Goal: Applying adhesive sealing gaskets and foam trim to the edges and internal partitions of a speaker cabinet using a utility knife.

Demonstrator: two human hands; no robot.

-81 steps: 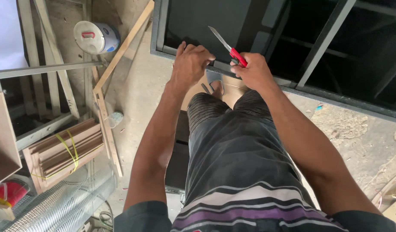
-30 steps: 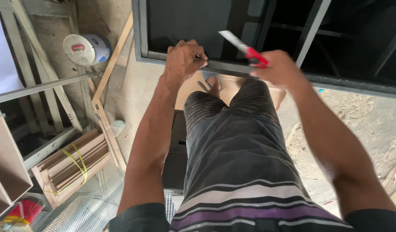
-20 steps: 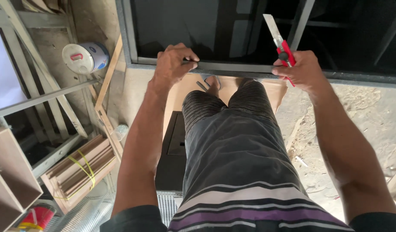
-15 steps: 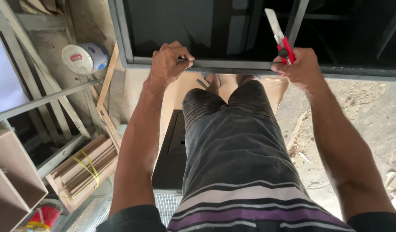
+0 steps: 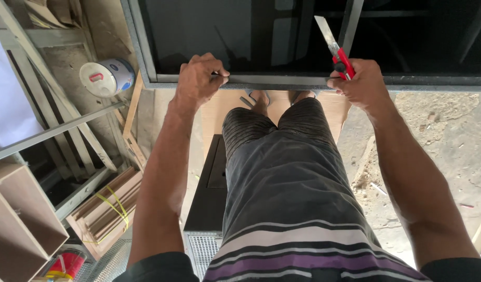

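At the lower rail of a grey metal frame, the left hand pinches the rail's edge with its fingers closed on it, while the right hand clamps a red-handled utility knife, its long bare blade angled up above the knuckles. A slip could swing that blade toward the left fingers along the rail.

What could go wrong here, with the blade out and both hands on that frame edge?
The right hand grips a red utility knife with its blade extended, pointing up beside the grey frame rail; a slip could nick that rail or the dark panel behind it. The left hand pinches the same rail, so a cut run along it might reach those fingers. The person's feet, seemingly in open sandals, stand right below, exposed if the knife drops.
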